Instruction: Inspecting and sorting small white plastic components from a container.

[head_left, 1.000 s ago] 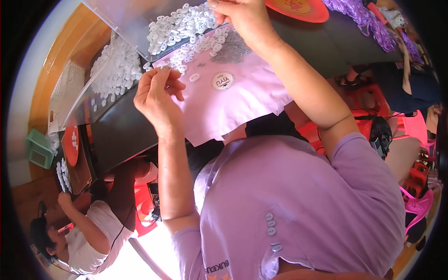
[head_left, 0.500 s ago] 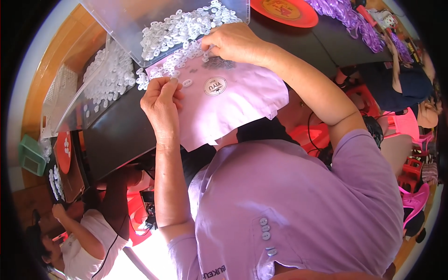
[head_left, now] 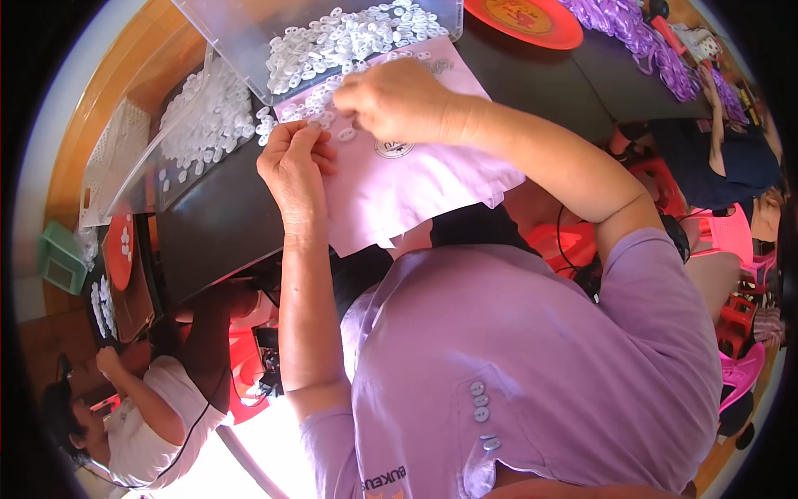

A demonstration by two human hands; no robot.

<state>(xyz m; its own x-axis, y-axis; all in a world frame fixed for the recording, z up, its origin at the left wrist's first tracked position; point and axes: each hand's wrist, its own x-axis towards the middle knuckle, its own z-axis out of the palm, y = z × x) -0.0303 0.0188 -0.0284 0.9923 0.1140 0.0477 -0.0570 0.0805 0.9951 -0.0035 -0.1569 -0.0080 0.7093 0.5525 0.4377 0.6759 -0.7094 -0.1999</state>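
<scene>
The table (head_left: pixel 212 216) had a dark top. On it I saw a clear box (head_left: pixel 241 29) of white pieces (head_left: pixel 332 46), another clear container (head_left: pixel 145 181) to its left, a few pieces loose between them, a pink cloth (head_left: pixel 399 195) reaching past the near edge, a red plate (head_left: pixel 565 36) and purple cords (head_left: pixel 636 51).

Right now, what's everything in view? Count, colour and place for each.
oval pieces: too many to count, white, in the clear bins and on the cloth
clear bins: two, transparent, far middle and left
cloth: one, pink, beneath both hands
grey bits: uncountable, grey, cloth's far right
table: at least one, black, under the bins
plates: two, orange-red, top right and far left
strands: one bundle, purple, upper right
basket: one, green, far left
seats: several, red and pink, mostly right
co-workers: at least two, white and dark clothing, lower left and right
shirt: one, purple, below
left hand: one, bare, cloth's left edge
right hand: one, bare, over cloth
</scene>
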